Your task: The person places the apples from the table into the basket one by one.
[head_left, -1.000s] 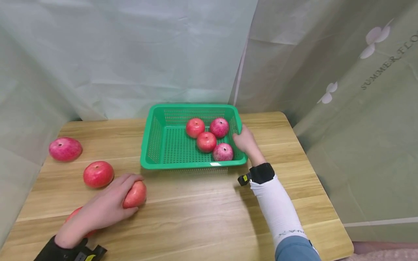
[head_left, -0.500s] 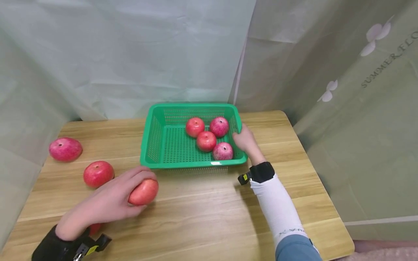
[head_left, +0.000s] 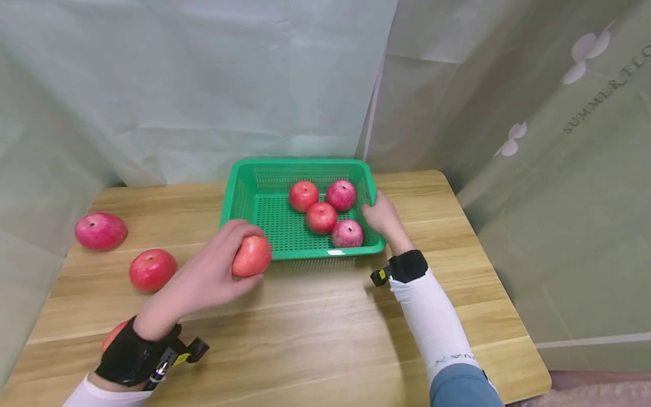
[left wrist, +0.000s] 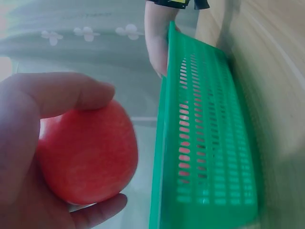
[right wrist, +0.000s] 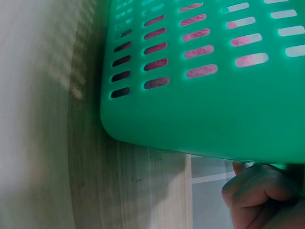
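My left hand (head_left: 218,271) grips a red apple (head_left: 252,256) with fingers over its top and thumb below, at the near left corner of a green plastic basket (head_left: 300,255). In the left wrist view the held apple (left wrist: 90,155) hangs beside the basket wall (left wrist: 209,143), above rim height. My right hand (head_left: 383,219) holds the basket's right rim, thumb on the inner side; its curled fingers (right wrist: 257,193) show under the rim in the right wrist view. Inside the basket, toward its right side, lie two smooth red apples (head_left: 321,218) and two darker, streaked ones (head_left: 341,195).
On the wooden table (head_left: 330,339), a dark pink apple (head_left: 101,232) lies far left and a red apple (head_left: 152,270) nearer. Another red apple (head_left: 113,334) is mostly hidden behind the left wrist strap. Pale curtains (head_left: 203,85) hang behind and at the sides.
My left hand has carried the apple up and to the right, from the table at left to the basket's near left corner. The right hand stays on the rim.
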Motion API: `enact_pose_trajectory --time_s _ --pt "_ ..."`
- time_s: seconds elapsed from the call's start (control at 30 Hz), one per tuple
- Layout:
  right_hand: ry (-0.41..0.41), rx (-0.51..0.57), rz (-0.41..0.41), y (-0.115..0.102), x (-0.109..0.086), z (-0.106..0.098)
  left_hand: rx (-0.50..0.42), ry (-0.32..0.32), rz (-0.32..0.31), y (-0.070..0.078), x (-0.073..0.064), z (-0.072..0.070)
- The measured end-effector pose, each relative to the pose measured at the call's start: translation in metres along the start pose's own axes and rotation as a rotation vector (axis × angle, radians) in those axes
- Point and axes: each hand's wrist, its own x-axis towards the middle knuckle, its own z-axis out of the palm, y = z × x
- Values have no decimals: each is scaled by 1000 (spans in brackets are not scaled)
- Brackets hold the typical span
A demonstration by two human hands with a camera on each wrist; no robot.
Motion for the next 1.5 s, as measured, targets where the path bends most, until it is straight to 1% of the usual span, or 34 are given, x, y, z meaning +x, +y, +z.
enact_pose_trajectory --time_s 0.1,0.17,0.23,0.33,0.4,0.47,0.67,0.73,0.83,1.07,1.3,1.43,1.5 --pt "2 0 0 0 0 0 -25 4 -7 1 13 6" --pt "5 -1 1 1 0 -1 -35 10 -28 2 21 12" --pt "10 0 1 2 0 -1 -36 31 -67 2 30 19" --pt "10 8 1 2 0 -2 -37 68 -144 1 41 29" --pt "7 18 2 1 0 -1 -43 83 -192 0 46 35" --pt "3 22 3 1 0 0 -53 84 -230 0 50 39" --pt "6 19 1 -2 0 1 -69 80 -284 -4 60 48" --pt "7 20 -3 -2 0 1 -70 67 -299 -5 64 51" --pt "8 22 -6 -1 0 1 -81 26 -318 -7 71 55" --pt "9 19 -15 1 2 2 -65 -70 -330 -10 85 65" --pt "8 15 -21 2 2 2 -40 -134 -344 -10 94 75" --pt "8 9 -20 2 2 2 -46 -171 -347 -16 100 81" --pt "10 4 -22 1 2 1 -73 -199 -351 -19 102 83"
